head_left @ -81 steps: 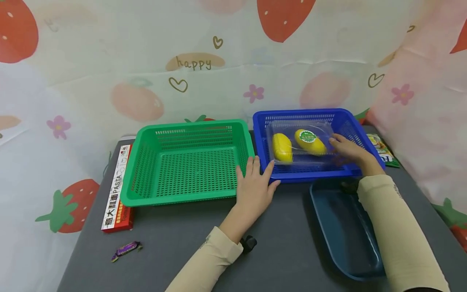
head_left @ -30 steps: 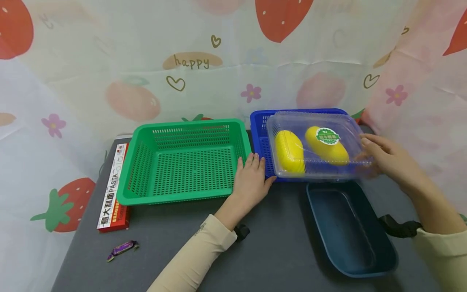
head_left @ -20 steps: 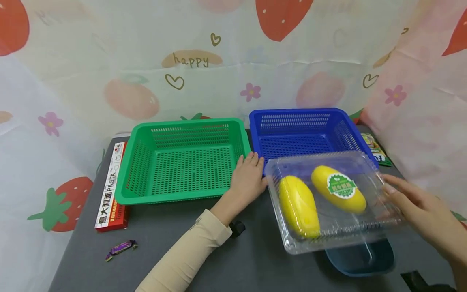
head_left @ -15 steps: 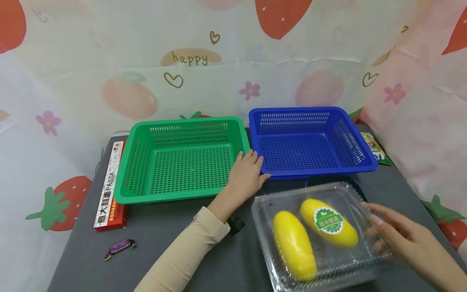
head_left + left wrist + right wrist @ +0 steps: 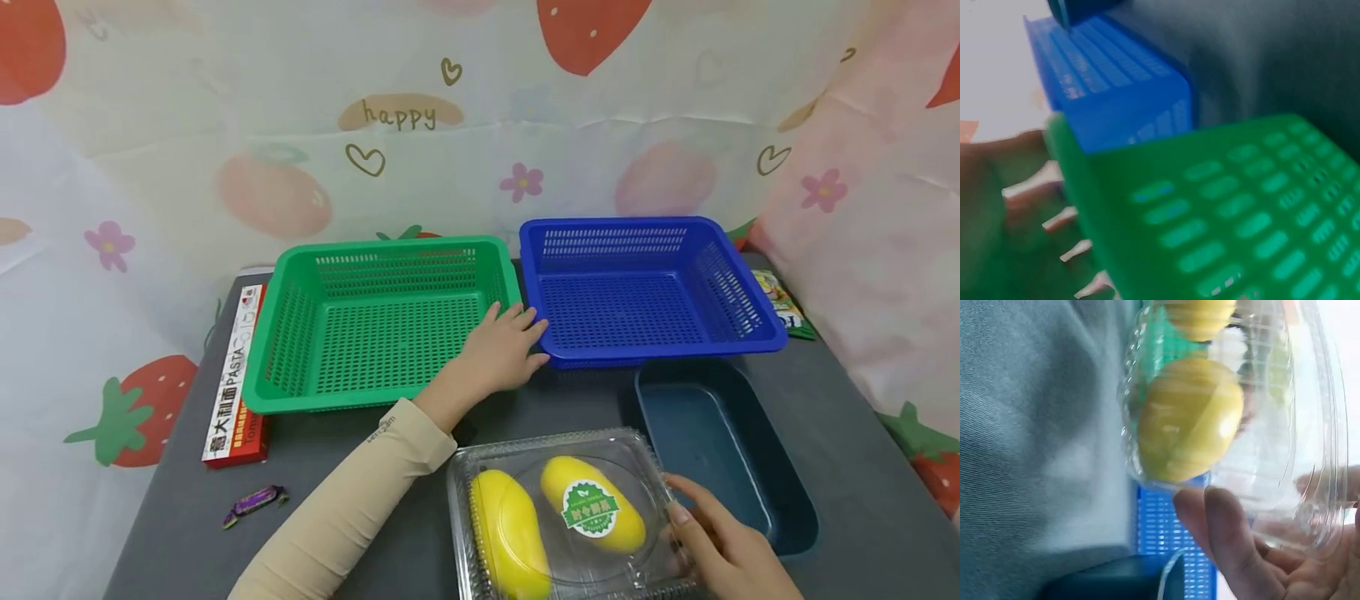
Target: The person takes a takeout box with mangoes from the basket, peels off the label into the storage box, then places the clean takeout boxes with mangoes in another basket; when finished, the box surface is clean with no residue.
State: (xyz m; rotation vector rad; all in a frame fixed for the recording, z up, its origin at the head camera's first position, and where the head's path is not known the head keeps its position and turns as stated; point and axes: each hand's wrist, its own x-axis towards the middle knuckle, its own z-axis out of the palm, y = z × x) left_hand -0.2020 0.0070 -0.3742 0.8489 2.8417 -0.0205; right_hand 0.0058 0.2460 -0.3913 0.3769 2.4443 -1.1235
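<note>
My right hand (image 5: 727,546) grips the right side of a clear plastic clamshell box (image 5: 585,575) at the front of the table. Through the lid show two yellow mangoes, one at the left (image 5: 513,533) and one (image 5: 626,525) under a round green-and-white sticker. In the right wrist view, the thumb and fingers (image 5: 1229,531) hold the box's edge, with the box raised above the grey tabletop. My left hand (image 5: 498,350) rests at the right front corner of a green basket (image 5: 375,400), fingers spread and extended over its rim, close to the blue basket (image 5: 660,346).
A dark blue tray (image 5: 806,525) lies right of the box, in front of the blue basket. Left of the green basket is a pasta box (image 5: 234,375), with a purple-wrapped candy (image 5: 255,502) in front. A green snack packet (image 5: 783,304) lies at the far right.
My right hand has lifted the mango box out of the blue basket and carried it toward the front and left, over the dark tray. The left hand has stayed by the green basket's corner.
</note>
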